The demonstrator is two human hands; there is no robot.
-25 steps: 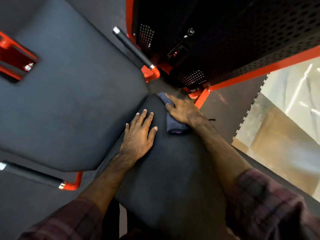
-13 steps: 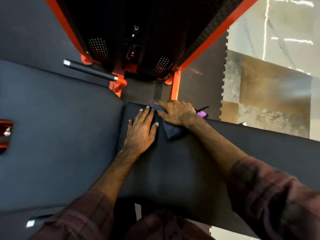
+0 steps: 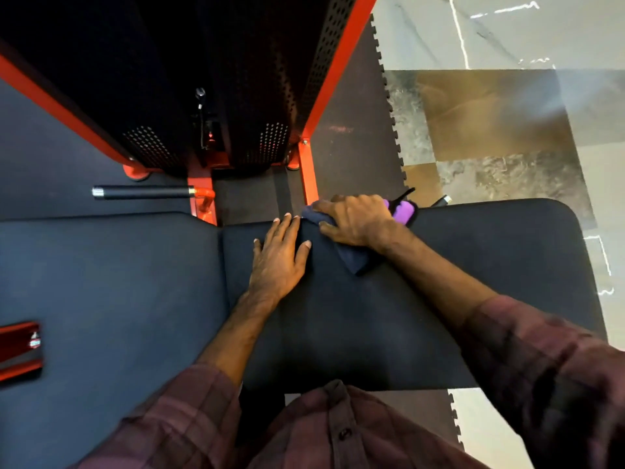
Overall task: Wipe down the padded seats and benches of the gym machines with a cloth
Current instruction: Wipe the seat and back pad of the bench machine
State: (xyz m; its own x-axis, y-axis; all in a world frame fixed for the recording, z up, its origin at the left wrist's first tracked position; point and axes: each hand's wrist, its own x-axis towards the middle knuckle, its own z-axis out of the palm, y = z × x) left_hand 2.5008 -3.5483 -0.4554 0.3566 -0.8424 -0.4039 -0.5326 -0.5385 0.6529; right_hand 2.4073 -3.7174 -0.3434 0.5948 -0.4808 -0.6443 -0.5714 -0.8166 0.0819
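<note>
Head view, looking down over my chest: my right hand (image 3: 355, 220) lies on the dark blue cloth (image 3: 351, 257), fingers curled over its bunched top at the far edge of the black seat pad (image 3: 389, 316), thumb tucked against the cloth's near side; a corner of the cloth pokes out below my wrist onto the pad. My left hand (image 3: 279, 255) lies flat on the same pad just beside the cloth, fingers straight and spread, holding nothing, fingertips reaching the pad's far edge. A purple object (image 3: 403, 211) shows just beyond my right wrist at the pad's edge; I cannot tell what it is. To the left, touching the seat, lies a larger dark pad (image 3: 111, 282). Beyond both stands the red frame (image 3: 338, 72) with its black perforated panels, and a black handle bar (image 3: 142, 192) sticks out sideways. Plaid sleeves (image 3: 541, 367) cover my forearms.
</note>
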